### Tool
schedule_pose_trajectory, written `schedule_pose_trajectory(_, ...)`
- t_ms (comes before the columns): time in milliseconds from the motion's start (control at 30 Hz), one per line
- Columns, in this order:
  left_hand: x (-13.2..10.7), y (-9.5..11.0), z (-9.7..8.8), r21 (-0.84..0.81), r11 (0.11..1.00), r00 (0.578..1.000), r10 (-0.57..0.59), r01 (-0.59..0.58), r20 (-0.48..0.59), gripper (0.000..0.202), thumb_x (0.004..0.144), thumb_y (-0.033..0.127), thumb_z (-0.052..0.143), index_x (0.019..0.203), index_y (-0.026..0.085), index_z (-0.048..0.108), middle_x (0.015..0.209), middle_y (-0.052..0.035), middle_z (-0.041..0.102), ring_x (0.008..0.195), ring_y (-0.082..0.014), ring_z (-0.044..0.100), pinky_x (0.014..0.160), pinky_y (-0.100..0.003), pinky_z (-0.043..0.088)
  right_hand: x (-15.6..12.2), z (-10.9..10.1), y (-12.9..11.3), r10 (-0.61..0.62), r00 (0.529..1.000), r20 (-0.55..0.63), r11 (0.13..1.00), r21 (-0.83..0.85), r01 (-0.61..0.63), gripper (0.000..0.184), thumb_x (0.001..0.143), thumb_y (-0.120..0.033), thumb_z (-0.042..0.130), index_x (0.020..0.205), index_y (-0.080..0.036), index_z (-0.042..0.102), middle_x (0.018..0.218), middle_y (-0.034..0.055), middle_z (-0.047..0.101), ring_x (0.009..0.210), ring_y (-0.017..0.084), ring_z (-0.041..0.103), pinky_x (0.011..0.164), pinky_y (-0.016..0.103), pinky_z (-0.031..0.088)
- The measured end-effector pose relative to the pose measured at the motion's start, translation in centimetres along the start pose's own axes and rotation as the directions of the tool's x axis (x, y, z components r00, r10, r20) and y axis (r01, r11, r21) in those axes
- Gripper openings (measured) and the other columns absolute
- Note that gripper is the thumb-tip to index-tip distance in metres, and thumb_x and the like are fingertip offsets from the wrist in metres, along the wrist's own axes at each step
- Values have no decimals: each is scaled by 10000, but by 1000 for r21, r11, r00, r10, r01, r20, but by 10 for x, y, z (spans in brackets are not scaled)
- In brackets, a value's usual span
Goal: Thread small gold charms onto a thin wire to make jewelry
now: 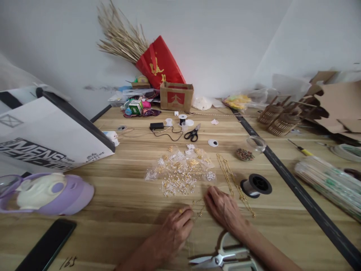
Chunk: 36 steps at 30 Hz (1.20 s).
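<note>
My left grip [178, 225] rests on the near part of the wooden tabletop [126, 195], its fingers curled inward beside one end of a fine gold chain [200, 213]. My right grip [224, 207] lies just to the right and slightly farther off, fingers bent down to the wood by the chain's other side. The chain lies in the narrow gap between the two. Fingertips on both sides are turned under, so I cannot tell whether either grip pinches it or merely touches it.

Directly beyond my hands spreads a heap of small clear and gold beads [179, 184], with little clear packets [194, 162] at its far side. A longer gold chain [229, 177] runs loosely along the right of my right grip, and a black spool [258, 183] stands to the right of that. Nearest to me, scissors with pale handles [216, 260] lie with their blades pointing left, close to my right forearm.

Farther right, a clear container [256, 143] has mixed-coloured beads [244, 154] in it. Scissors with black handles [192, 134] lie beyond the heap. On the near left are a dark phone [46, 244] and a purple bottle [75, 194].
</note>
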<state>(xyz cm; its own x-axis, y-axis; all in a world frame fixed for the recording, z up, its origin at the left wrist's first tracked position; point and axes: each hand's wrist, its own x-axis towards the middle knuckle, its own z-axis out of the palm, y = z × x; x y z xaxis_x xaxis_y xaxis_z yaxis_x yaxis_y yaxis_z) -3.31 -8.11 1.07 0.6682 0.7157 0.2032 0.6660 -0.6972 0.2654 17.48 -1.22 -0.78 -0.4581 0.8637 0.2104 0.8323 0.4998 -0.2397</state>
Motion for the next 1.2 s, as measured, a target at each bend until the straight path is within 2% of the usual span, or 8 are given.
schedule_pose_trajectory(200, -4, -4, 4, 2, 1000, 999, 27, -27, -44, 103, 866, 141, 486, 819, 150, 577, 1047, -80, 618, 1087, -219, 538, 924, -341, 479, 0, 2, 3, -19, 1000, 23, 1000, 6, 19, 184, 919, -186, 364, 769, -200, 468, 662, 13, 579, 566, 133, 556, 510, 259, 240)
schedule_pose_trajectory(300, -4, -5, 3, -4, 1000, 991, 28, -29, -128, 103, 868, 180, 509, 801, 158, 584, 1058, -77, 620, 1098, -230, 534, 914, -355, 486, 0, 1, 2, -17, 1000, 19, 1000, 0, 17, 188, 923, -195, 370, 764, -199, 470, 661, 11, 580, 558, 132, 556, 506, 258, 238)
schedule_pose_trajectory(433, 1, -7, -5, -45, 998, 967, 21, -33, -253, 112, 852, 160, 526, 753, 149, 576, 920, -79, 626, 1017, -220, 562, 844, -334, 514, 1, -5, -2, 11, 1000, 16, 1000, -1, -11, 204, 940, -237, 366, 765, -201, 465, 665, 8, 584, 555, 142, 567, 510, 260, 249)
schedule_pose_trajectory(567, 6, -17, -18, -7, 999, 961, -40, 40, -275, 139, 868, 133, 480, 763, 150, 570, 857, -74, 601, 950, -202, 574, 858, -355, 512, 1, -8, -4, 27, 999, 24, 999, 18, -27, 236, 957, -305, 358, 775, -202, 466, 690, 14, 599, 589, 153, 591, 524, 260, 265)
schedule_pose_trajectory(733, 6, -40, -29, 104, 975, 979, -188, 196, -83, 173, 868, 104, 429, 884, 173, 586, 1101, -94, 549, 1021, -226, 547, 859, -396, 502, 1, -8, -3, 30, 999, 32, 998, 45, -31, 255, 964, -324, 347, 784, -201, 480, 717, 17, 613, 618, 159, 603, 546, 258, 288)
schedule_pose_trajectory(867, 9, -56, -30, 152, 967, 979, -195, 203, -67, 253, 863, 75, 408, 1008, 186, 583, 1180, -91, 514, 1013, -215, 544, 861, -377, 494, 1, -8, -2, 32, 999, 15, 997, 66, -33, 268, 968, -327, 335, 799, -197, 497, 731, 23, 622, 626, 154, 603, 545, 256, 296)
schedule_pose_trajectory(1033, 21, -67, -27, 189, 966, 984, -176, 174, -8, 407, 799, -32, 393, 1078, 203, 574, 1169, -73, 518, 1021, -204, 525, 870, -355, 483, 1, -6, 0, 29, 999, 19, 995, 93, -31, 282, 975, -331, 314, 797, -198, 489, 727, 20, 614, 647, 154, 603, 560, 249, 306)
schedule_pose_trajectory(1200, 30, -80, -19, 180, 973, 989, -149, 147, -4, 328, 817, -25, 405, 968, 182, 610, 993, -60, 557, 957, -201, 521, 871, -372, 474, 2, -4, 2, 40, 999, 28, 993, 109, -43, 289, 973, -338, 311, 798, -196, 491, 732, 23, 619, 642, 156, 604, 562, 251, 301)
